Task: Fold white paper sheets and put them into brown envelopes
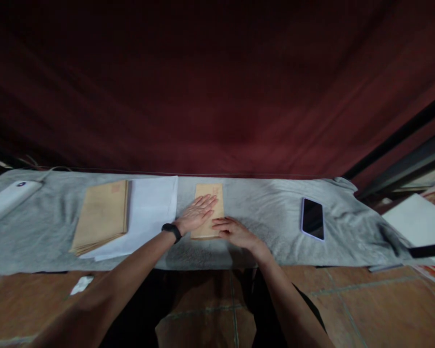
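A narrow brown paper envelope [206, 229] with reddish print near its top lies on the grey cloth in front of me. Across its middle rests my left hand [198, 212], palm down with the fingers stretched out. My right hand [235, 232] touches the envelope's lower right edge, its fingers loosely bent and extended over the paper; nothing shows in its grasp. Left of my hands, a stack of larger brown envelopes [101, 215] sits partly on top of white paper sheets [154, 208].
A grey cloth [261, 208] covers the long narrow table. On the right lies a phone [312, 218] in a light purple case; at far left is a white device [12, 199] with a cable. A dark red curtain [217, 96] hangs behind.
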`<state>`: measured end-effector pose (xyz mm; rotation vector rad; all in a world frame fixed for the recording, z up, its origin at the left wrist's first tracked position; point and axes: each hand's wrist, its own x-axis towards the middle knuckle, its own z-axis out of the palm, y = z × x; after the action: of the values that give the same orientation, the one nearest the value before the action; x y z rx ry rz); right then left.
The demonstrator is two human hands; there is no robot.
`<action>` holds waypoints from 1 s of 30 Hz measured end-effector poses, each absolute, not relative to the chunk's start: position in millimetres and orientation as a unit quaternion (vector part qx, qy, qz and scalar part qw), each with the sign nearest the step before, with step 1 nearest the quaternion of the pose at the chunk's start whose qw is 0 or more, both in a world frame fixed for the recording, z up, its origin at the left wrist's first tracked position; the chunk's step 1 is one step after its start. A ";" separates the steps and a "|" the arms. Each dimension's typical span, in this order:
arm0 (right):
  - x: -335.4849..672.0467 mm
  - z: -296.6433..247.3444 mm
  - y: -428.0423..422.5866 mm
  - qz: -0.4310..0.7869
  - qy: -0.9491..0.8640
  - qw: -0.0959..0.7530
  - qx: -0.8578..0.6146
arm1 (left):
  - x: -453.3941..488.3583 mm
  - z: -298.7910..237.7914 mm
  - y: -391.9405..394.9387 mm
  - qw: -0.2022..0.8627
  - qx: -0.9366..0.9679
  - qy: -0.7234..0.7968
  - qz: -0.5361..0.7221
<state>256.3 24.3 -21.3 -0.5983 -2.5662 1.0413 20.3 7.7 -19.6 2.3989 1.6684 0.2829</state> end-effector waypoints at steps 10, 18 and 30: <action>259.3 -12.8 16.3 0.367 -0.893 0.186 -0.184 | 32.1 -13.4 -70.0 0.169 0.815 0.546 0.099; 250.7 -18.4 5.7 0.305 -0.887 0.233 -0.257 | 36.1 -21.1 -86.5 0.146 0.779 0.571 0.213; 237.1 -22.2 -69.9 0.146 -0.931 0.182 -0.282 | 41.8 -33.4 -87.8 0.058 0.735 0.650 0.186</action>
<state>237.1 -69.9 -22.2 -0.7962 -2.6278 0.4110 41.8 -87.8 -33.4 2.2272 1.9689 0.5634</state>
